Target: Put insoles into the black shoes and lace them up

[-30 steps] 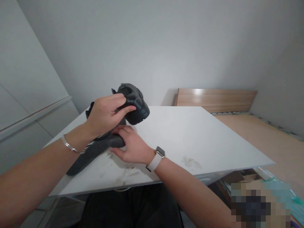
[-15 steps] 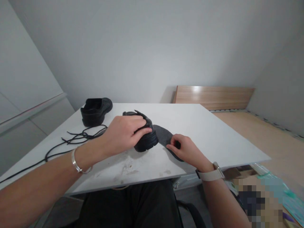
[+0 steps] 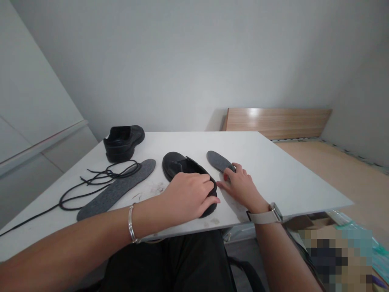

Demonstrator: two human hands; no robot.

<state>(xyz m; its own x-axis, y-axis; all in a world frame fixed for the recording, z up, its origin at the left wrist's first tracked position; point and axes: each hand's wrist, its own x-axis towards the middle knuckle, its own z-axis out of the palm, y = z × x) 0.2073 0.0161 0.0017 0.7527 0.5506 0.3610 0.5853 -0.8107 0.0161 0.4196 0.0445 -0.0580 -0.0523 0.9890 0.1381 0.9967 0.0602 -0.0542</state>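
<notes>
A black shoe (image 3: 174, 163) rests sole-down on the white table, toe pointing away and to the left. My left hand (image 3: 191, 194) is closed on its heel end, fingers over the opening's rim and thumb at the back. Just right of the shoe lies a grey felt insole (image 3: 217, 159). My right hand (image 3: 241, 184) grips the insole's near part with curled fingers, hiding that end. A second grey insole (image 3: 118, 192) lies flat on the left, partly under black shoelaces (image 3: 114, 175).
Another black shoe (image 3: 120, 144) stands at the table's back left. Dirt smudges mark the white tabletop (image 3: 273, 174) near its front edge. Below the right edge is a box of items (image 3: 319, 221), partly blurred. A wooden board (image 3: 279, 121) stands behind.
The shoe has been lowered toward me and to the right, now sole-down, uncovering the left insole. The right-hand insole has shifted slightly right and away, with my right hand on it.
</notes>
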